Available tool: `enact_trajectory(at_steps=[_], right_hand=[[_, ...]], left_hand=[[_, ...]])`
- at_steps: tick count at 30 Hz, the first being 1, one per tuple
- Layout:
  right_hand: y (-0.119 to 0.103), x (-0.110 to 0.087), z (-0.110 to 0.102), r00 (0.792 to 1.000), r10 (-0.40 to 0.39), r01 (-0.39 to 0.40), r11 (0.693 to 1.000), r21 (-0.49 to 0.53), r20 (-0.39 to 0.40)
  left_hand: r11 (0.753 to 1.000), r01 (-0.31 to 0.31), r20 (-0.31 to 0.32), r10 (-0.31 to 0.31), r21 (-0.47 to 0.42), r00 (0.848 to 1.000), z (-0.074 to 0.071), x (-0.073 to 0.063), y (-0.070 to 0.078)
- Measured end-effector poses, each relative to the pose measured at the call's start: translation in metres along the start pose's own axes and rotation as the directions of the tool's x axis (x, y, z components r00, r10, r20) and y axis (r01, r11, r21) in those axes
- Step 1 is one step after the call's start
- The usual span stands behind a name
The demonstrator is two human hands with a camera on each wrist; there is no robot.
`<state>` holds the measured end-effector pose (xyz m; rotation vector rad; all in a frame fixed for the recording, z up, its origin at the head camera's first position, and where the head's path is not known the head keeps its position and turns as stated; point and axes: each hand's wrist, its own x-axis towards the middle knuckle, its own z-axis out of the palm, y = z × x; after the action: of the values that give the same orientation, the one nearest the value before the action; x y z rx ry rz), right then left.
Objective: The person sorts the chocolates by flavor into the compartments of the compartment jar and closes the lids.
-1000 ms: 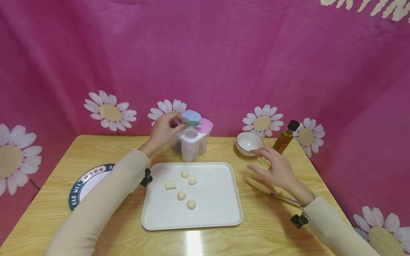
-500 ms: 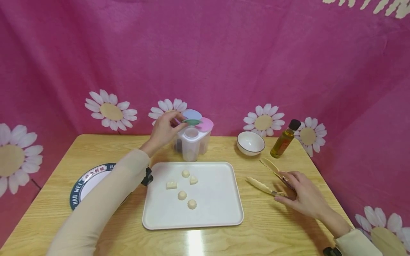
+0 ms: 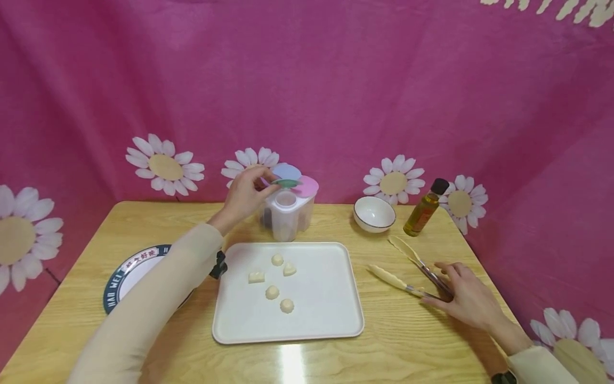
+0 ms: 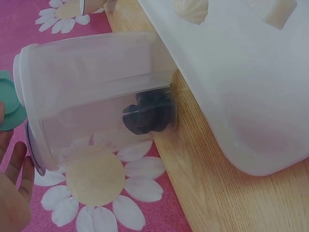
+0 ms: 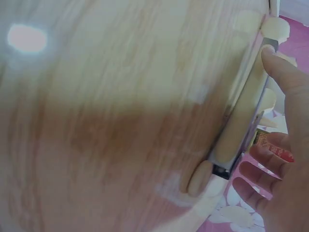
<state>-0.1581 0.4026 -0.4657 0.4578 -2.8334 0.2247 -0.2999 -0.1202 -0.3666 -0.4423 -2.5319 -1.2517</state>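
Note:
My left hand [image 3: 245,198] pinches a small green lid [image 3: 287,183], lifted above the round opening of a clear storage container [image 3: 285,226]. Blue and pink lids top its other compartments. Through the wall in the left wrist view, dark pieces [image 4: 149,113] show in one compartment. On the right, a pair of tongs [image 3: 389,277] lies spread on the table, with cream-coloured tips. My right hand [image 3: 472,301] straddles its handle end. In the right wrist view, the thumb touches the handle [image 5: 241,113] while the other fingers are spread loosely on the far side.
A white tray [image 3: 326,293] in the middle bears several pale moulded pieces [image 3: 272,292]. Behind the tongs stand a white bowl [image 3: 375,214] and an oil bottle [image 3: 422,214]. A dark-rimmed plate [image 3: 117,282] lies left, partly under the left forearm. A pink flowered cloth hangs behind.
My right hand has moved from near the bowl, down and right to the handle end of the tongs. My left hand keeps holding the green lid in nearly the same place.

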Motion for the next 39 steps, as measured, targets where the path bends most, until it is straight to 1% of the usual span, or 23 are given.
enact_trajectory(at_steps=[4,9,14,19,24,28,31,36,39], right_hand=[[0.001,0.003,0.003,0.998,0.033,-0.031,0.999,-0.024,0.058],[0.000,0.004,0.005,0.988,0.092,-0.089,0.996,-0.028,0.121],[-0.001,0.005,0.006,0.982,0.110,-0.108,0.994,-0.019,0.154],[-0.001,0.007,0.006,0.977,0.109,-0.112,0.994,0.002,0.186],[-0.002,0.007,0.002,0.978,0.117,-0.124,0.992,0.028,0.171],[-0.003,0.009,-0.006,0.986,0.098,-0.108,0.992,0.068,0.138],[-0.004,0.011,-0.014,0.993,0.069,-0.076,0.995,0.070,0.098],[-0.008,0.016,-0.024,0.997,0.054,-0.056,0.997,0.043,0.054],[-0.014,0.019,-0.031,0.999,0.024,-0.025,0.999,0.024,0.033]], left_hand=[[1.000,-0.002,0.007,0.002,0.003,1.000,-0.001,-0.001,-0.002],[1.000,-0.006,0.010,0.006,0.000,1.000,-0.001,-0.001,-0.003],[1.000,-0.008,0.005,0.008,0.004,1.000,-0.002,-0.001,-0.002],[1.000,-0.002,0.012,0.002,0.005,1.000,-0.003,-0.001,0.000],[1.000,-0.007,0.011,0.006,0.011,1.000,-0.003,0.000,0.000],[1.000,-0.011,0.006,0.011,0.014,1.000,-0.003,0.000,0.000],[1.000,-0.009,0.005,0.009,0.016,1.000,-0.003,0.000,0.000],[1.000,-0.007,0.007,0.007,0.023,1.000,-0.002,0.000,0.000],[1.000,-0.011,0.008,0.011,0.026,1.000,-0.002,0.000,0.000]])
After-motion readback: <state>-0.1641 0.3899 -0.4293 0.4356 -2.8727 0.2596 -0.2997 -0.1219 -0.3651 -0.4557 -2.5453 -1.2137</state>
